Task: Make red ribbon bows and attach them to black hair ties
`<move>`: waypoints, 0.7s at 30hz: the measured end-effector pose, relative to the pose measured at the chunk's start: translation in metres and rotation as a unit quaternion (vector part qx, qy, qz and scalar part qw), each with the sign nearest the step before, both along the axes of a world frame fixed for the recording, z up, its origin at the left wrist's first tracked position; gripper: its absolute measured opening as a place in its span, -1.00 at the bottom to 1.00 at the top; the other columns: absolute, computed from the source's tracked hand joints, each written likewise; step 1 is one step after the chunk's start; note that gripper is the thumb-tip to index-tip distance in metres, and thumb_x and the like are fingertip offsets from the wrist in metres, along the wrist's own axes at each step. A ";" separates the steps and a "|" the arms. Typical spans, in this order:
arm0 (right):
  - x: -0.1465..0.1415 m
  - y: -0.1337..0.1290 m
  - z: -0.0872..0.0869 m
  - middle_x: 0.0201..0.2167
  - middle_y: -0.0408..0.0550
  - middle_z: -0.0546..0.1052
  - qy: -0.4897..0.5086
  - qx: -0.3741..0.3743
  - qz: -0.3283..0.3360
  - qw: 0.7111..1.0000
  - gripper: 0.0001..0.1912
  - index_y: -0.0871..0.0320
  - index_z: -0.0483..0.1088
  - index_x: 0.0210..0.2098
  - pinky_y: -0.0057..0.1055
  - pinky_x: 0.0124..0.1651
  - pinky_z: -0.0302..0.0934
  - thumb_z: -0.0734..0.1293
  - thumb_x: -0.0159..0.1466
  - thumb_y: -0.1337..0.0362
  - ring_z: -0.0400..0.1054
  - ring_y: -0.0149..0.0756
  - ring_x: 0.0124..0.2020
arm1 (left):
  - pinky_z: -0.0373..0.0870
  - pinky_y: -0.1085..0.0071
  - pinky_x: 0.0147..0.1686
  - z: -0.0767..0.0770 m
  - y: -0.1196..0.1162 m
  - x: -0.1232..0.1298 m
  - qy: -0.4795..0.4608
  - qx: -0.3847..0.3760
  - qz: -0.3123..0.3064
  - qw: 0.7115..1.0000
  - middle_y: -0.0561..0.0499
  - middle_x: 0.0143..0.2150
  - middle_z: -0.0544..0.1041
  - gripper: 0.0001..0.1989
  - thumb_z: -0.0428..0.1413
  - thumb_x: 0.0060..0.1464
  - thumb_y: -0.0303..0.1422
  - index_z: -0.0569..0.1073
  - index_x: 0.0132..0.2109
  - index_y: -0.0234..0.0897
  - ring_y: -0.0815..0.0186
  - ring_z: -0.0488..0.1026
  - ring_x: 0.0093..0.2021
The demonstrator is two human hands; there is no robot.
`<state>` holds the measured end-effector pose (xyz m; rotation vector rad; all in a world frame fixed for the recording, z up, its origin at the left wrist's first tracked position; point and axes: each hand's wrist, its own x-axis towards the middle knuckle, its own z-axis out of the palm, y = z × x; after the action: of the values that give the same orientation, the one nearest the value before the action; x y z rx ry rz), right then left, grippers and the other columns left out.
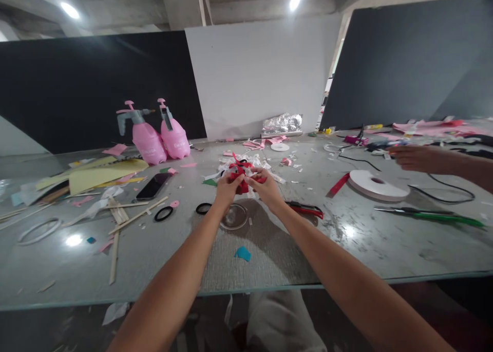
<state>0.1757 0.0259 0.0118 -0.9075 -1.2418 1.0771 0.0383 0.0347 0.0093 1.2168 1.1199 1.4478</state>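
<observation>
Both my hands meet over the middle of the table, pinching a red ribbon [242, 186] that is folded or looped between them. My left hand [229, 188] grips it from the left, and my right hand [266, 187] from the right, fingers closed. Something small and black shows among the red loops, but I cannot make out what it is. Behind and beneath the hands lies a heap of white and pink scraps [265, 163]. Below my left wrist sits a clear round ring or lid [234, 217]. A red and black utility knife [308, 209] lies beside my right forearm.
Two pink spray bottles [175, 139] stand at the back left, near a phone [153, 186] and wooden sticks [115, 239]. At right are a white ribbon roll [362, 182], green-handled scissors [442, 216] and another person's hand [418, 158]. Foil [282, 125] lies by the back panel.
</observation>
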 end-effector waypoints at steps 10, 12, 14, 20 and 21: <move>0.004 0.006 -0.004 -0.59 -0.23 0.32 0.023 -0.041 -0.046 0.998 -0.66 0.16 0.36 -0.43 -0.49 -0.60 0.15 0.34 0.07 -0.02 0.15 -0.48 -0.64 | 0.28 0.48 -0.60 -0.006 0.001 0.005 0.066 0.014 -0.076 0.995 0.07 -0.51 0.40 -0.59 0.16 0.00 -0.02 0.43 -0.24 -0.31 0.43 0.31 -0.61; 0.007 0.009 -0.003 -0.56 -0.20 0.35 0.013 -0.056 -0.071 0.996 -0.65 0.17 0.37 -0.40 -0.47 -0.56 0.18 0.33 0.07 -0.01 0.20 -0.45 -0.62 | 0.27 0.45 -0.63 -0.007 0.002 0.004 0.078 0.015 -0.058 0.995 0.10 -0.56 0.35 -0.59 0.12 0.04 0.00 0.41 -0.22 -0.29 0.42 0.28 -0.67; 0.012 0.011 0.000 -0.46 -0.12 0.42 -0.023 -0.015 -0.133 0.991 -0.63 0.19 0.40 -0.29 -0.43 -0.45 0.24 0.32 0.09 0.01 0.28 -0.40 -0.52 | 0.21 0.47 -0.65 -0.006 0.001 0.003 0.122 0.035 -0.058 0.990 0.14 -0.62 0.30 -0.62 0.08 0.08 -0.01 0.40 -0.23 -0.28 0.43 0.23 -0.71; 0.027 0.010 0.015 -0.26 -0.01 0.52 -0.212 0.187 -0.097 0.954 -0.74 0.14 0.49 -0.25 -0.35 -0.17 0.23 0.34 0.15 0.12 0.37 -0.28 -0.26 | 0.08 0.51 -0.60 0.007 -0.009 -0.001 0.291 0.108 -0.111 0.944 0.11 -0.57 0.36 -0.71 0.09 0.09 -0.14 0.47 -0.31 -0.31 0.45 0.20 -0.60; 0.027 0.009 0.015 -0.35 -0.05 0.52 -0.234 0.176 -0.066 0.954 -0.79 0.15 0.49 -0.34 -0.37 -0.21 0.21 0.33 0.15 0.15 0.36 -0.30 -0.32 | 0.08 0.52 -0.59 0.009 -0.010 -0.001 0.296 0.114 -0.118 0.941 0.12 -0.57 0.35 -0.71 0.09 0.09 -0.14 0.47 -0.33 -0.31 0.46 0.19 -0.59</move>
<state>0.2026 0.0347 0.0268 -0.9795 -1.6713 0.5171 0.0373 0.0244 0.0183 1.9669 1.1542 1.0694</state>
